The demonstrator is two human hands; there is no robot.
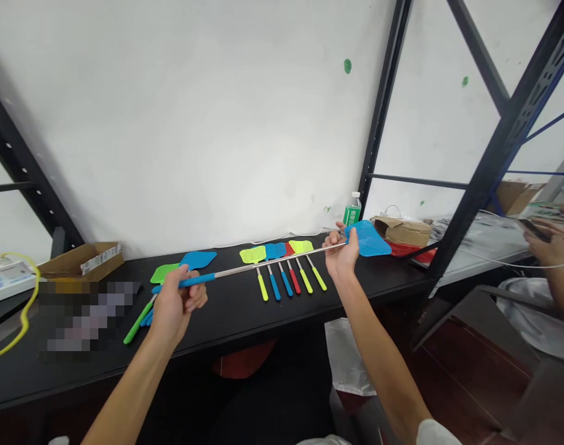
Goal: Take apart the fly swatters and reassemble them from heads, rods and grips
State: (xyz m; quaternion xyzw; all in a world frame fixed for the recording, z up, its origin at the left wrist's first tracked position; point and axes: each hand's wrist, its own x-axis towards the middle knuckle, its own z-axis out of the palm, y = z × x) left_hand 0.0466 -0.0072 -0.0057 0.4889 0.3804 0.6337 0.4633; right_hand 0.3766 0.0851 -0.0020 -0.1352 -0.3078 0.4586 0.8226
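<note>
A blue fly swatter (282,258) with a long, extended metal rod is held nearly level above the black table. My left hand (176,296) is closed around its blue handle. At the other end, my right hand (343,250) pinches the rod just below the blue mesh head. Under the rod lies a row of several short swatters with yellow, blue and red handles, among them a red swatter (294,279). Beyond my left hand are a green swatter (138,324) and a blue swatter head (199,259), partly covered by that hand.
An open cardboard box (99,259) sits at the table's left, near a yellow cable (26,315). A green-labelled bottle (352,210) stands behind my right hand. Dark shelf posts (490,167) rise on the right. At far right another person's hand (548,250) holds a phone.
</note>
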